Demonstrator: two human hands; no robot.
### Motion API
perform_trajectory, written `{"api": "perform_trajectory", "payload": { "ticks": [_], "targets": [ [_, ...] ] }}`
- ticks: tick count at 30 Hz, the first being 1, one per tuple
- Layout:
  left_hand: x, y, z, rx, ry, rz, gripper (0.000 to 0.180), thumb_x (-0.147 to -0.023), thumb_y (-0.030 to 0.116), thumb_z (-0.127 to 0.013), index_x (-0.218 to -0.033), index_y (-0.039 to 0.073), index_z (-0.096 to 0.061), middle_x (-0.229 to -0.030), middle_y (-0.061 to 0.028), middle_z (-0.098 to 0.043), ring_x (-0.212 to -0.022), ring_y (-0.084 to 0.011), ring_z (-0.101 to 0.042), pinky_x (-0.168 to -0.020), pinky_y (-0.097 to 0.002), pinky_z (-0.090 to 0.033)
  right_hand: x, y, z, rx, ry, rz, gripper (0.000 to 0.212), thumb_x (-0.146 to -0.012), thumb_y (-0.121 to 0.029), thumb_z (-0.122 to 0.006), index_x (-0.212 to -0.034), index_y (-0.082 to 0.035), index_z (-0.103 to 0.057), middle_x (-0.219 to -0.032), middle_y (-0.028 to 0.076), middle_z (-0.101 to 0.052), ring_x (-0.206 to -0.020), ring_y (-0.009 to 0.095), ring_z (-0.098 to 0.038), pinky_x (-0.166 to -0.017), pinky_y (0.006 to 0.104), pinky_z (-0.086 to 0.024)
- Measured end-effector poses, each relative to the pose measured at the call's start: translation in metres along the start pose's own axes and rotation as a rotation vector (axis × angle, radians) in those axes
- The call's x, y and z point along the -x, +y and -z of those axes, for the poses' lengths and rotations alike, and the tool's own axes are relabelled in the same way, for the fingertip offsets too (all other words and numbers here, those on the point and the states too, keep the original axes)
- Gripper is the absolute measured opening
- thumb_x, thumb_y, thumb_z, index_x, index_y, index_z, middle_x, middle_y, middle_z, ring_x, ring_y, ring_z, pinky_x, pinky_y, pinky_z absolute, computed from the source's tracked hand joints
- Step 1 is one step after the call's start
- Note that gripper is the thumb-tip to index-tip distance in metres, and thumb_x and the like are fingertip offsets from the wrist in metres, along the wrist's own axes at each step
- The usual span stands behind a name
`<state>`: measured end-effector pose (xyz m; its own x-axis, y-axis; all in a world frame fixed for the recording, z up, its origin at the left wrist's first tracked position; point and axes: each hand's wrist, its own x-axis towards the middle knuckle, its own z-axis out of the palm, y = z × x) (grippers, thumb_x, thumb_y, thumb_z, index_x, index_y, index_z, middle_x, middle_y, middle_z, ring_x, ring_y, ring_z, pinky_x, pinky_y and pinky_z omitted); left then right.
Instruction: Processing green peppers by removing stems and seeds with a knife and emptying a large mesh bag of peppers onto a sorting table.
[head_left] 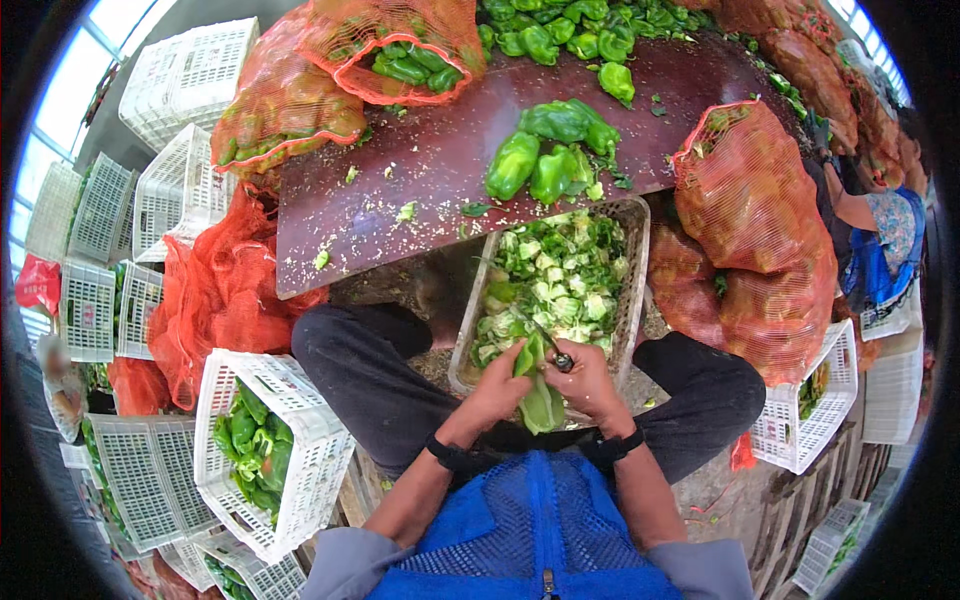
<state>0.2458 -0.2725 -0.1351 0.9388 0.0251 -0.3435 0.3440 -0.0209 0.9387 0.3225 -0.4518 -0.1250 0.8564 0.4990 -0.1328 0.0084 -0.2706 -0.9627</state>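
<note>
Between my knees, my left hand (497,386) grips a green pepper (541,405) that looks cut open, its pale inside showing. My right hand (588,383) is closed round the dark handle of a small knife (563,361), right against the pepper. Both hands are over the near end of a crate (641,280) filled with pale green pepper cores and scraps (560,285). Just beyond the crate, several whole green peppers (553,170) lie at the near edge of a dark red table (400,205). Part of the blade is hard to make out.
Orange mesh sacks of peppers (765,230) stand at the right, more sacks (285,90) at the far left. A white crate of green peppers (330,440) is beside my left knee. Loose peppers (560,30) pile at the table's back. Another person's arm (850,208) shows at far right.
</note>
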Motion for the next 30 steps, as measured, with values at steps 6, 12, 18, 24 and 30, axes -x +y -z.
{"api": "perform_trajectory", "payload": {
  "ticks": [6,12,18,24,30],
  "targets": [
    [0.007,0.014,0.007,0.477,-0.091,0.101,0.061,-0.086,-0.005,-0.053,-0.146,-0.002,-0.051,-0.127,-0.0073,-0.067,-0.116,-0.0170,-0.064,-0.103,-0.0318,-0.051,-0.016,-0.003,0.010,-0.151,0.296,-0.292,0.024,-0.096,-0.018,-0.074,-0.086,0.003,-0.068,-0.067,0.002,-0.064,-0.057,0.008,-0.052,-0.052,0.0263,-0.040],
    [0.049,0.100,0.080,-0.222,0.523,-0.287,0.064,-0.085,-0.006,-0.055,-0.148,0.002,-0.054,-0.133,-0.0167,-0.067,-0.122,-0.0236,-0.065,-0.106,-0.0371,-0.051,-0.062,0.011,0.034,0.113,0.476,-0.167,0.033,-0.090,-0.025,-0.082,-0.086,0.005,-0.067,-0.068,0.010,-0.065,-0.058,0.018,-0.060,-0.056,0.0383,-0.047],
    [0.163,0.086,0.238,-0.712,1.166,-0.311,0.070,-0.090,-0.004,-0.050,-0.159,0.004,-0.044,-0.148,-0.0210,-0.060,-0.133,-0.0302,-0.060,-0.114,-0.0423,-0.047,-0.155,-0.033,0.014,0.240,0.480,0.052,0.040,-0.087,-0.031,-0.084,-0.096,0.004,-0.066,-0.078,0.017,-0.071,-0.068,0.026,-0.067,-0.067,0.0402,-0.052],
    [0.251,0.069,0.287,-1.168,1.361,0.308,0.075,-0.088,-0.002,-0.060,-0.160,0.007,-0.040,-0.152,-0.0313,-0.052,-0.138,-0.0488,-0.052,-0.112,-0.0528,-0.045,-0.239,-0.072,-0.046,0.489,0.569,-0.094,0.072,-0.087,-0.038,-0.084,-0.131,0.006,-0.049,-0.100,0.031,-0.072,-0.093,0.047,-0.072,-0.084,0.0532,-0.056],
    [0.253,0.017,0.276,-1.339,1.290,0.192,0.077,-0.081,-0.007,-0.064,-0.155,0.000,-0.045,-0.156,-0.0274,-0.048,-0.147,-0.0454,-0.043,-0.123,-0.0542,-0.033,-0.276,-0.084,-0.065,0.438,0.575,-0.141,0.084,-0.088,-0.040,-0.081,-0.142,0.010,-0.043,-0.112,0.036,-0.070,-0.107,0.052,-0.069,-0.093,0.0564,-0.053]
  ]
}}
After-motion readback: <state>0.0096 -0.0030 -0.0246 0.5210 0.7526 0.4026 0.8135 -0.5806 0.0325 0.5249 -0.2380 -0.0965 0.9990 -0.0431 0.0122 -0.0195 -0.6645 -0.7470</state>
